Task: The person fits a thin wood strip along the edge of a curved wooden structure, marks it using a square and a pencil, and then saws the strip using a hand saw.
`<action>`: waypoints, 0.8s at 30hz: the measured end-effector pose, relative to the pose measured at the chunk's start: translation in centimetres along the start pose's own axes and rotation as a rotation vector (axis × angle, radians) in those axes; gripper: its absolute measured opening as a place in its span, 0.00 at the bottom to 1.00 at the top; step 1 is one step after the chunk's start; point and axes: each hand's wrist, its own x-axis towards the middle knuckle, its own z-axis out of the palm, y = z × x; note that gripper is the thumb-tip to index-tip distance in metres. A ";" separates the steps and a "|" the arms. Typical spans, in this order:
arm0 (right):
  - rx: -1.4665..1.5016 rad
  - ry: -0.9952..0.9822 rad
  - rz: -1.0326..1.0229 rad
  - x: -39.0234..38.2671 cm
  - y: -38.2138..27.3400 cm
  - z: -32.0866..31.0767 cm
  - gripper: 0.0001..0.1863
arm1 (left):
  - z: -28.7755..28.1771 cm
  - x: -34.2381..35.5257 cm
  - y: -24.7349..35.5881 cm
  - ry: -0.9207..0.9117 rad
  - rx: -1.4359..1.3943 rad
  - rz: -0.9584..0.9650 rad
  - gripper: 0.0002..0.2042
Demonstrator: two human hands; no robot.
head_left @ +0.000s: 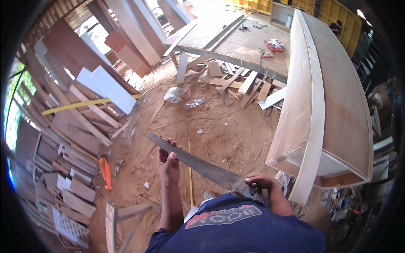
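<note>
I hold a hand saw (pixel 204 168) slantwise in front of my body, its grey blade narrowing toward the upper left. My left hand (pixel 169 163) pinches the blade near its narrow tip, thumb on the near face and fingers behind. At the wide end, my right hand (pixel 261 181) is closed round the handle, which is mostly hidden by the hand and my dark blue shirt. Below the blade, sandy ground (pixel 211 139) shows, with a thin yellow strip (pixel 190 177) on it.
A long wooden cabinet (pixel 344 92) stands at my right, a pale strip (pixel 313 139) along it. Ahead is a worktable (pixel 249 50) with tools, wood offcuts (pixel 247 82) beneath. Boards (pixel 59 50) lean at left, near an orange object (pixel 105 173). A wooden frame (pixel 111 223) stands lower left.
</note>
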 end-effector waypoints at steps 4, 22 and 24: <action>-0.041 0.159 -0.063 2.6 -2.8 1.8 0.20 | -2.8 6.1 -0.5 -0.043 -0.056 -0.087 0.31; -0.224 0.042 -0.023 33.2 -28.6 -14.0 0.20 | -13.2 38.9 -2.4 0.017 0.005 -0.107 0.33; -0.335 0.058 -0.011 36.7 -31.7 -15.8 0.22 | -12.0 42.6 -2.1 0.059 0.090 -0.035 0.32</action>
